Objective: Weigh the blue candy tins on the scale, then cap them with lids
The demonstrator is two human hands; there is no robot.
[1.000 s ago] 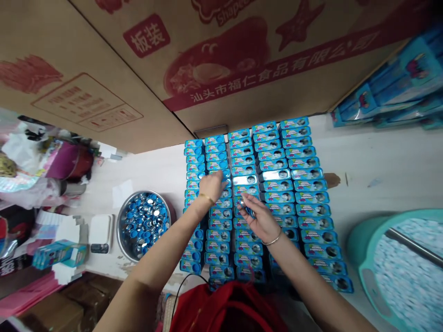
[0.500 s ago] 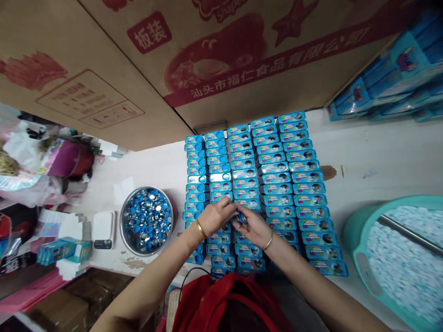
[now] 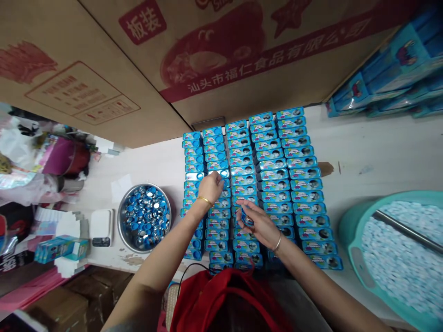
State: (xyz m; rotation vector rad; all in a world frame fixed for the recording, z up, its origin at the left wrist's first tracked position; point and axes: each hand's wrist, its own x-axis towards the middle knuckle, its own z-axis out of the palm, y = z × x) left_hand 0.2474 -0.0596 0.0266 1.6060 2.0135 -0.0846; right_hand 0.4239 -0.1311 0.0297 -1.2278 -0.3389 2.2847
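My left hand (image 3: pixel 211 186) is closed, its fingertips pinched down at the round opening end of a blue tin in the second column; what they hold, if anything, is hidden. My right hand (image 3: pixel 258 223) is curled around a few small round blue-and-silver caps (image 3: pixel 246 219), above the middle column. Below both hands stand long rows of narrow blue printed tins (image 3: pixel 242 161). In the left column and the far part of the second, blue caps (image 3: pixel 197 151) fill the round openings. Dark or whitish round openings show on the tins (image 3: pixel 305 174) further right.
A metal bowl (image 3: pixel 120 230) full of loose caps stands left, beside a small white scale (image 3: pixel 103 222). Large cardboard boxes (image 3: pixel 277 87) wall off the back. At right is a teal tub (image 3: pixel 356 240) of pale-blue pieces with a metal tool (image 3: pixel 404 229). Blue cartons (image 3: pixel 377 90) are stacked back right.
My left hand has parted from the right hand and moved left and away, to a tin in the second column. My right hand stays nearby with the caps, fingers now more visible.
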